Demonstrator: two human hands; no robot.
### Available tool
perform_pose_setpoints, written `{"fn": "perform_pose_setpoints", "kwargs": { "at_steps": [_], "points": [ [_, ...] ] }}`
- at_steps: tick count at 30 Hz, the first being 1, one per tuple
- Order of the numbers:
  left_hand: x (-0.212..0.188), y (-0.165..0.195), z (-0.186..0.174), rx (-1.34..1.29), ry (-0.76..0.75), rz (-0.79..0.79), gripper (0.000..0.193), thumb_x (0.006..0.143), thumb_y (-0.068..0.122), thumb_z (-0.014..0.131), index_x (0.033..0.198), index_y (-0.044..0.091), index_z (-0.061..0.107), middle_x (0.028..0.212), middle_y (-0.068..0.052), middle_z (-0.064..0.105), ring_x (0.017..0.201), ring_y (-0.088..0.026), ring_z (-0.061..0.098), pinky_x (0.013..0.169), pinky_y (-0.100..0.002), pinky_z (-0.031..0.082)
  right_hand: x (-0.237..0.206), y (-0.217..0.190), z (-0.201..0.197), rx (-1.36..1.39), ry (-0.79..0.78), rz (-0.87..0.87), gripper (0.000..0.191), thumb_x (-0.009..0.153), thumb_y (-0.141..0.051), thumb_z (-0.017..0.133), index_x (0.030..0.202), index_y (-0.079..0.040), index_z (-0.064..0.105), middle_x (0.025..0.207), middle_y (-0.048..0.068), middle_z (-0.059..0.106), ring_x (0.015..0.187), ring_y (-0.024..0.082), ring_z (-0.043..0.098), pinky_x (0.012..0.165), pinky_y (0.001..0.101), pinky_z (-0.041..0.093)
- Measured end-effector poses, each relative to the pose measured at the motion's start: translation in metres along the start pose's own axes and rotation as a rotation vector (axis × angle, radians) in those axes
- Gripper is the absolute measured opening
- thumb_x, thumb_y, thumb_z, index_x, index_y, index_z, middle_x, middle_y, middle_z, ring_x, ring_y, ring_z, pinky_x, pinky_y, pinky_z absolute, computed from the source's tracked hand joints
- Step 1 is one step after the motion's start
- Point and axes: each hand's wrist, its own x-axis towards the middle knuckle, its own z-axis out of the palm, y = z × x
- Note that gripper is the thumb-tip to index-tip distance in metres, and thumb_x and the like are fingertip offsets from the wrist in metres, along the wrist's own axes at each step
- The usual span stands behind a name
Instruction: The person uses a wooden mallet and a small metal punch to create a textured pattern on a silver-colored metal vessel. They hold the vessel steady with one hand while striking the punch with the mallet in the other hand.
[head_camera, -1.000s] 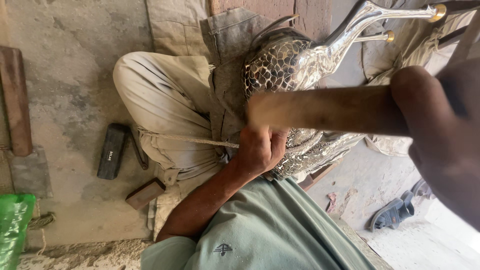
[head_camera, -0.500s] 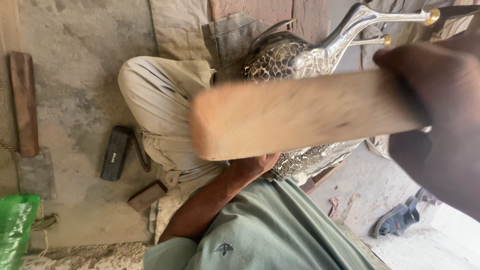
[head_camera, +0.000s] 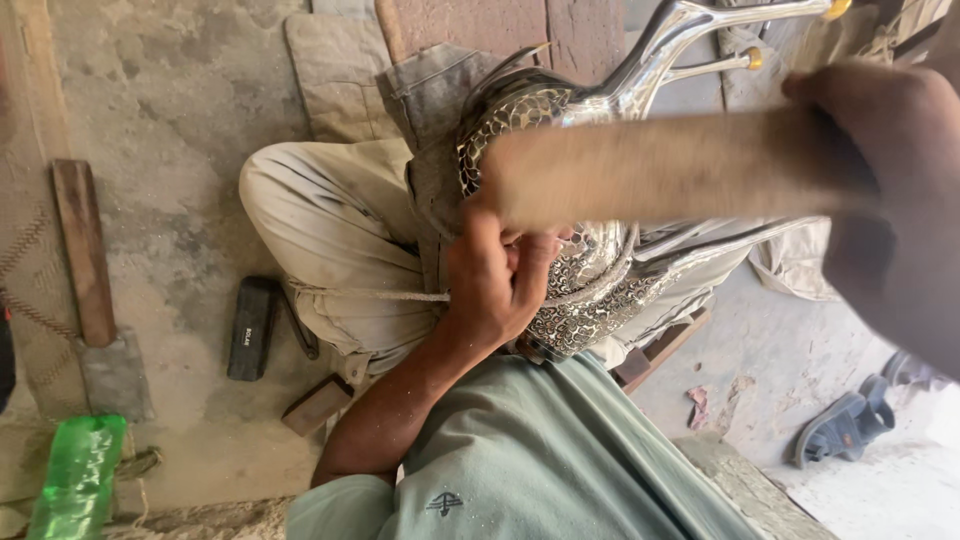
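My right hand (head_camera: 885, 190) is closed around the end of the wooden mallet (head_camera: 660, 165); half a second ago its broad face filled the middle of the view, and now it shows narrower and blurred, its far end right over the patterned silver vessel (head_camera: 585, 270); a second ago it lay much as it does now; my left hand (head_camera: 495, 280) has stayed against the vessel's belly, its grip curled shut, though I cannot tell what it pinches there; the vessel itself has not shifted, resting in my lap against my bent knee (head_camera: 320, 220), its shiny curved spout (head_camera: 690, 30) running up and away from the belly; a thin cord (head_camera: 385, 294) crosses my trouser leg towards the vessel; well apart from the vessel, on the concrete floor (head_camera: 180, 120), lie a black block (head_camera: 250, 328), a small wooden block (head_camera: 318, 403) and a long flat wooden tool (head_camera: 85, 255); a green plastic bottle (head_camera: 75, 480) lies farther off, its contents not readable; a sandal (head_camera: 845, 428) sits on the vessel's other side.
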Motion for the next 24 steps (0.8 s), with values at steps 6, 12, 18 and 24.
{"fn": "perform_pose_setpoints", "kwargs": {
  "at_steps": [6,12,18,24],
  "points": [
    [0.026,-0.01,0.017,0.238,-0.144,0.082,0.026,0.111,0.012,0.06,0.128,-0.003,0.049,0.094,-0.006,0.058,0.082,-0.015,0.066,0.069,-0.03,0.058,0.014,0.031,0.01,-0.416,0.186,-0.309,0.052,0.081,0.007,0.076,0.132,-0.002,0.072,0.098,0.018,0.063,0.077,0.027,0.065,0.064,0.0363,0.055],
    [0.038,-0.016,0.023,0.21,-0.227,0.087,0.019,0.112,0.013,0.059,0.121,-0.001,0.05,0.105,-0.01,0.057,0.085,-0.015,0.067,0.071,-0.029,0.061,0.04,0.041,0.007,-0.363,0.195,-0.325,0.041,0.09,0.01,0.079,0.13,-0.001,0.072,0.098,0.022,0.068,0.08,0.029,0.068,0.067,0.038,0.056],
    [0.042,-0.021,0.028,0.261,-0.226,0.052,0.025,0.112,0.015,0.06,0.125,-0.004,0.051,0.1,-0.008,0.059,0.082,-0.015,0.065,0.07,-0.029,0.059,0.049,0.051,-0.002,0.176,0.065,-0.204,0.06,0.073,0.015,0.072,0.132,0.009,0.061,0.112,0.028,0.069,0.102,0.035,0.071,0.083,0.0438,0.057],
    [0.043,-0.027,0.029,0.275,-0.231,0.017,0.027,0.111,0.015,0.061,0.126,-0.005,0.05,0.095,-0.008,0.059,0.08,-0.015,0.063,0.069,-0.03,0.058,0.049,0.06,0.007,0.046,0.065,-0.243,0.06,0.074,0.02,0.063,0.132,0.005,0.061,0.114,0.025,0.07,0.103,0.032,0.072,0.084,0.041,0.059]
  ]
}}
